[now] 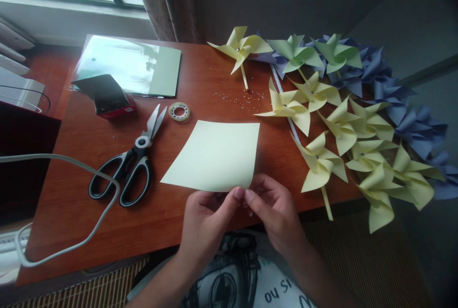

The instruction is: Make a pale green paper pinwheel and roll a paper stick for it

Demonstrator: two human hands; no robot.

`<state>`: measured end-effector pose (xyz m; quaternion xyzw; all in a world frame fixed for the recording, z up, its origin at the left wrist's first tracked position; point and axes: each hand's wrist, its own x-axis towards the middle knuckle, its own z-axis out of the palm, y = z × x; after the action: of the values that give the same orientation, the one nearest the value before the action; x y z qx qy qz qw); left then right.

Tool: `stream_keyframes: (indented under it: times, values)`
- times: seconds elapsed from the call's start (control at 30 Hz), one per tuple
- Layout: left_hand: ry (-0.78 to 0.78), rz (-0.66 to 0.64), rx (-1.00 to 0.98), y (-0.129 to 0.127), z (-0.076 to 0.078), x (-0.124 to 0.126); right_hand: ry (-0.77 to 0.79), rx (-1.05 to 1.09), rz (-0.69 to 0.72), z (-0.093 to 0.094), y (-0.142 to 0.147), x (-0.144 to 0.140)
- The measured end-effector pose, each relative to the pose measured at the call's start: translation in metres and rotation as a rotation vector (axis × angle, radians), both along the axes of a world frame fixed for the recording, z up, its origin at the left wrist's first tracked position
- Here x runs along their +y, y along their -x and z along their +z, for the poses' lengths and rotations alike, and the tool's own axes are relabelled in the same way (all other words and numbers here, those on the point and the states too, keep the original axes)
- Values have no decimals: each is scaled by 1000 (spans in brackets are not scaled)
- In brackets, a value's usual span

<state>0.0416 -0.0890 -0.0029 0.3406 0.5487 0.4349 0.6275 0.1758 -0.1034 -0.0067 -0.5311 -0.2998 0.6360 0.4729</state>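
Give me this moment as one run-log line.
left hand: holding pale sheet by near-right corner; right hand: same corner, thumbs together; scissors: blades parted, on table; tape roll: beside blade tips

- At five o'clock, on the wearer's shirt [225, 281], dark hand-drawn lettering stands upside down to the camera; turned round, it appears to read "IS NO".
- Just beside that, also at five o'clock, part of another large dark letter shows, cut by the lower edge, M or W.
- Slightly above the words, a few small green characters on the same shirt are too faint to read.
- Between nine and ten o'clock, the red box [116, 110] bears a small white label [128, 109], its print too small to read.
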Motion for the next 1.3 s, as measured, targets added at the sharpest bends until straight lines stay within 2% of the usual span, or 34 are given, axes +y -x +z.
stream_keyframes:
  times: [0.23, 0.5, 0.6, 0.67, 0.8, 0.9, 1.07, 1.3]
  values:
    - [-119, 29, 173, -2, -3, -5, 9, 0, -37, -2, 1, 1]
    - [-586, -24, 632, 13, -16, -10, 191, 216, -44, 6, -2, 4]
    - [-706, -55, 719, 16, -16, -9, 225, 249, -21, 9, -5, 6]
    - [-691, -53, 714, 15, -16, -9, 223, 227, -14, 10, -6, 6]
    - [-544, -52, 590, 12, -14, -9, 178, 164, 1, 9, -6, 4]
    - [-455, -74, 455, 10, -13, -7, 92, 98, 15, 5, -6, 2]
    - [-401, -82, 317, 9, -15, -6, -59, -41, 20, 3, -4, 1]
    - [-290, -75, 240, 7, -11, -7, -76, -140, 46, 8, -4, 3]
